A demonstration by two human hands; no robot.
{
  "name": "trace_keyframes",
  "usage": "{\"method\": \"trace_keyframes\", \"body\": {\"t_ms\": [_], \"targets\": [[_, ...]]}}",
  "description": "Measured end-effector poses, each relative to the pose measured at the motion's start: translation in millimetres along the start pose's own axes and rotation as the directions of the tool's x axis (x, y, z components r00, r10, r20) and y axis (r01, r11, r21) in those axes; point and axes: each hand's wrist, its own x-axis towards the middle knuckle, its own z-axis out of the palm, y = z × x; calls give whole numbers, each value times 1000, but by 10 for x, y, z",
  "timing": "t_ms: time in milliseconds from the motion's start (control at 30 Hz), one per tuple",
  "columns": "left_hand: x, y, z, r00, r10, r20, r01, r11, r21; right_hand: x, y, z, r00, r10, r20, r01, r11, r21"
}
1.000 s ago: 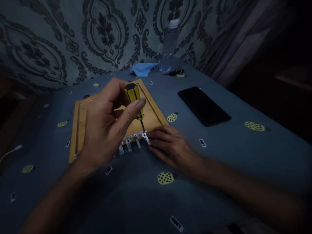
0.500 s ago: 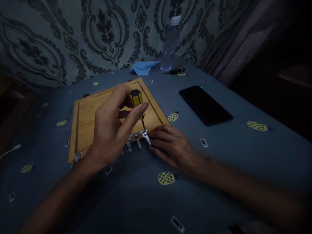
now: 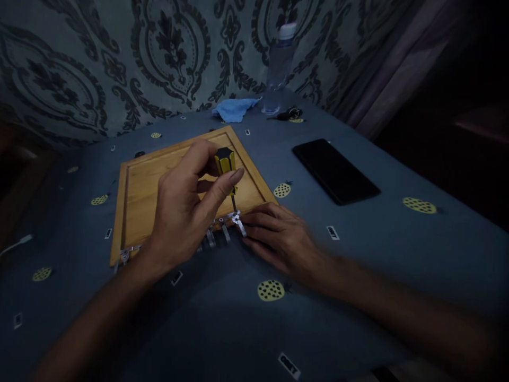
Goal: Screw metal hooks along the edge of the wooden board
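My left hand (image 3: 183, 212) is closed round a yellow and black screwdriver (image 3: 226, 167), held upright with its tip down on a silver metal hook rail (image 3: 222, 228). The rail lies along the near edge of a wooden board (image 3: 147, 191). My right hand (image 3: 278, 236) rests on the blue cloth at the rail's right end, fingers flat and pressed against the end hook. Part of the rail is hidden behind my left hand.
A black phone (image 3: 334, 170) lies to the right of the board. At the back stand a plastic water bottle (image 3: 278, 69), a blue rag (image 3: 234, 109) and a small dark object (image 3: 288, 114). A white cable (image 3: 14, 244) shows at the left edge.
My left hand and the screwdriver have sunk a little towards the rail and the handle has turned slightly. My right hand has stayed in place.
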Motion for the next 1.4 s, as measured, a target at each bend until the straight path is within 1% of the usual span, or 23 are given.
{"method": "trace_keyframes", "body": {"t_ms": [233,433,600,833,1133,1300,1400], "targets": [[-12,-7,5,1000,-15,-21,14,999,-30,-14,11,15,1000,1,-9,-1,1000,-4],[-15,-7,11,1000,5,-5,-5,1000,-18,1,2,2,1000,-7,-8,7,1000,-4],[-14,-24,4,1000,-4,-16,3,1000,-24,0,7,13,1000,-15,-20,14,1000,-7],[-4,-22,17,1000,21,-14,-21,1000,-12,-15,18,22,999,-23,-27,23,1000,-12],[-7,-5,-14,1000,6,17,-6,1000,8,-1,7,10,1000,-9,-7,9,1000,-11],[-5,1,-16,999,-18,45,18,1000,-13,1,2,11,1000,-13,-14,13,1000,-15],[-9,-14,-16,999,-6,54,7,1000,-10,0,5,10,1000,-1,0,1,1000,-7]]}}
